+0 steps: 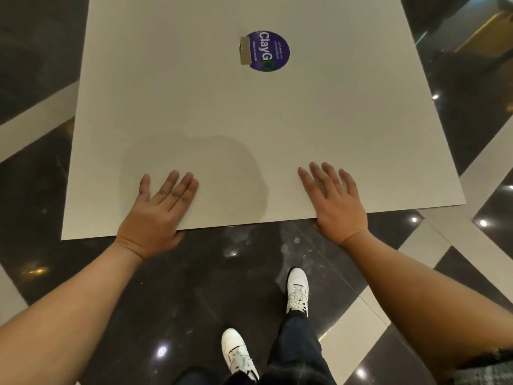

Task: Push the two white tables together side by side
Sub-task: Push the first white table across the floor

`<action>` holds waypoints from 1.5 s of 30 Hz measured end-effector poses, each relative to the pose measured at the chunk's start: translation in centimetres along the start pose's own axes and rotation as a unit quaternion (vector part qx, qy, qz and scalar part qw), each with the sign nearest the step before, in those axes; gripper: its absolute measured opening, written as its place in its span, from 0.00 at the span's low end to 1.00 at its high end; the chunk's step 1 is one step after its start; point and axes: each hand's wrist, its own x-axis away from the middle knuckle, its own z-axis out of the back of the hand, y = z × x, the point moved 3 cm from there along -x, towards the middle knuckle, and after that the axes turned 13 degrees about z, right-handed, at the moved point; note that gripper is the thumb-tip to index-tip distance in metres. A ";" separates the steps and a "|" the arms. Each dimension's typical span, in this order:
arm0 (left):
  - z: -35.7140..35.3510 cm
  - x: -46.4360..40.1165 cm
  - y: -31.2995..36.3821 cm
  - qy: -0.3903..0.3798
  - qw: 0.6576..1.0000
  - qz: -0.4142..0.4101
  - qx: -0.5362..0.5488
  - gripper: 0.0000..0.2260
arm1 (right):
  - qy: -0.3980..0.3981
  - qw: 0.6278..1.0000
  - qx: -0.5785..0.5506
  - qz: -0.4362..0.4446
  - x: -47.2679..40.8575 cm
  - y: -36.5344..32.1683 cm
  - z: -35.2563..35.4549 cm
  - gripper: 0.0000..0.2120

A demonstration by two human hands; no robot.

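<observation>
Both palms down, fingers spread, left hand [155,209] at seven o'clock and right hand [337,202] at five on the white table [222,112]; the push is on, and it needs steady, even drive toward twelve, partner table unseen.

Food court: ClayGo sticker [268,50], polished floor [177,298]

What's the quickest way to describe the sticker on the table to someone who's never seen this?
Start at the white table filling the upper view. Past both hands, right of centre toward its far side, sits the round purple sticker reading "ClayGo". A small grey tab adjoins its left edge; nothing else on the tabletop is coloured.
</observation>
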 end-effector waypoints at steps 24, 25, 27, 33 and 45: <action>-1.2 -2.9 -5.0 0.024 0.999 -0.017 -0.016 0.39 | 0.055 0.998 -0.017 0.016 -2.8 -0.7 -0.4 0.44; -1.2 -2.8 -4.9 0.025 0.999 -0.016 -0.018 0.39 | 0.049 0.999 -0.011 0.000 -2.3 0.0 -0.5 0.46; -1.3 -2.8 -5.0 0.028 0.999 -0.011 -0.024 0.39 | 0.033 0.999 0.000 -0.036 -1.4 1.5 -0.5 0.47; -1.9 -3.1 -5.2 0.045 0.998 -0.021 -0.044 0.37 | 0.139 0.989 0.057 -0.007 -1.3 2.5 -1.1 0.37; -0.9 -8.5 -6.6 0.025 0.999 -0.008 -0.030 0.31 | 0.175 0.982 0.071 0.002 -5.6 5.4 -1.3 0.36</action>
